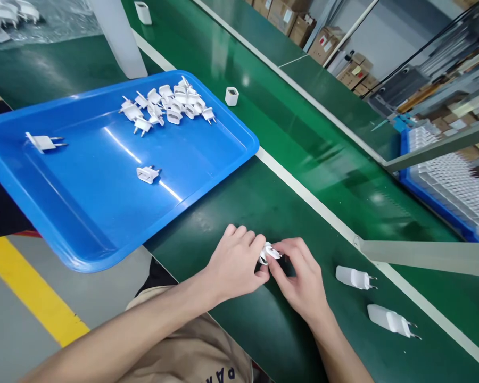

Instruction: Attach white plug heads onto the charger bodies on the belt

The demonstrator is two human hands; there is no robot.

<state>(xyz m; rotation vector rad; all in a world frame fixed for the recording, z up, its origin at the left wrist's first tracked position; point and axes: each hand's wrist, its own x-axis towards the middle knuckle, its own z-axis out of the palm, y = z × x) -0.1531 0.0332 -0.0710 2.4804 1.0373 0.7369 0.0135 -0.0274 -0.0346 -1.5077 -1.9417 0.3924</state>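
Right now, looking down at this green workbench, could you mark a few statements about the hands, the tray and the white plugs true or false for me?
1. Both hands, left hand and right hand, meet on one small white plastic plug part. True.
2. The shallow blue plastic tray holds a heap of white plug parts at its far end. True.
3. Two white finished plug adapters lie left of the hands. False: they lie to the right, on the green bench surface.
4. The tray is red. False: it is blue.
5. The hands hold the part above the tray. False: they hold it over the bench, apart from the tray.
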